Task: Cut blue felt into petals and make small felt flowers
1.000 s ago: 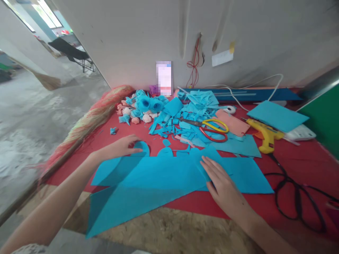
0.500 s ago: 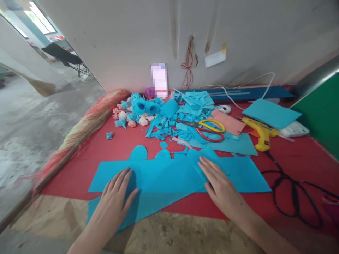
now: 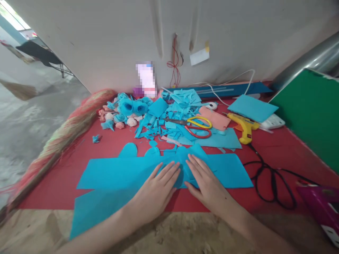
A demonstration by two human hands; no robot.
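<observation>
A long blue paper strip [image 3: 111, 173] lies across the red tabletop. Over its right part runs a second blue sheet [image 3: 97, 208], slanting down to the near left, its right end folded over. My left hand [image 3: 161, 185] rests on the sheet near the fold with fingers extended. Close beside it, my right hand [image 3: 202, 178] lies flat on the folded end, fingers stretched forward. Neither hand grips anything. Rounded blue paper pieces [image 3: 128, 150] show just beyond the strip.
Scissors [image 3: 198, 127] with yellow and red handles lie on blue paper scraps [image 3: 148, 123]. Paper flowers [image 3: 132, 106] are heaped at the back left. To the right are a yellow glue gun [image 3: 246, 128], its black cable [image 3: 274, 187] and a purple object [image 3: 317, 204].
My left hand has slid right along the paper, from its left part to beside my right hand. My right hand stays on the folded end. The view has shifted to the right.
</observation>
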